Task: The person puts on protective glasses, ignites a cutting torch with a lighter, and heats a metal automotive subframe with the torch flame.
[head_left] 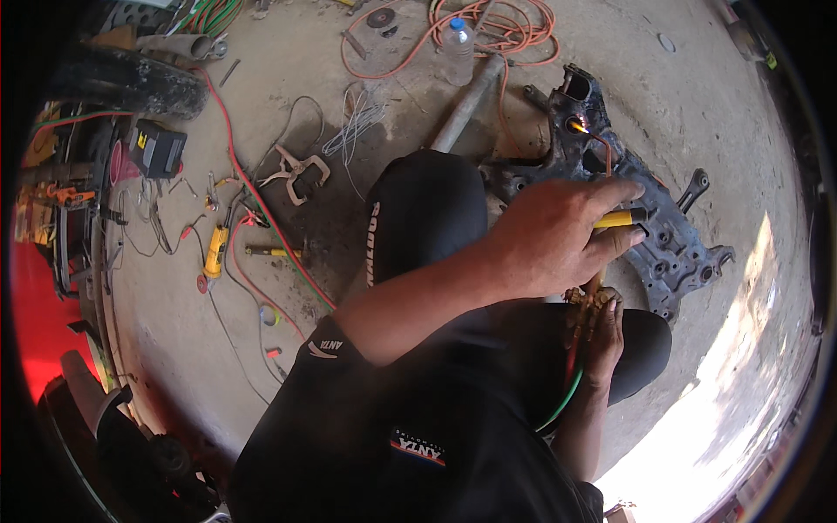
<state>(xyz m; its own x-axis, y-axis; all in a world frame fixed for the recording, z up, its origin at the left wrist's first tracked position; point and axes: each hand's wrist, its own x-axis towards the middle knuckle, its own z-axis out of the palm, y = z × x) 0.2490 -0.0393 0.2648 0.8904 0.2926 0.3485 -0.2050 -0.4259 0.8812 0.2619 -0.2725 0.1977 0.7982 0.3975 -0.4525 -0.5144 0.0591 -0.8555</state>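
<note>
Down at knee height, the person's left hand (562, 234) reaches across their body and closes its fingers around the yellow-handled cutting torch (621, 219), steadying the forward part so the tip stays aimed. The right hand (602, 336) sits lower, wrapped around the brass valve end of the same torch, where the red and green hoses (568, 383) feed in; that looks like the hand that carries the weight and works the knobs. From there the thin torch tube runs up and away to a small orange flame (579, 127), which plays on an opening near the top of a dark, greasy metal subframe (645, 218) lying flat on the concrete floor (697, 96), just beyond the crouched knee. Further out, a grey pipe (466, 103) rests against the frame, with a plastic water bottle (457, 50) and a coiled orange cable (488, 26) behind it, and locking pliers (296, 172) lie well off to the left.
</note>
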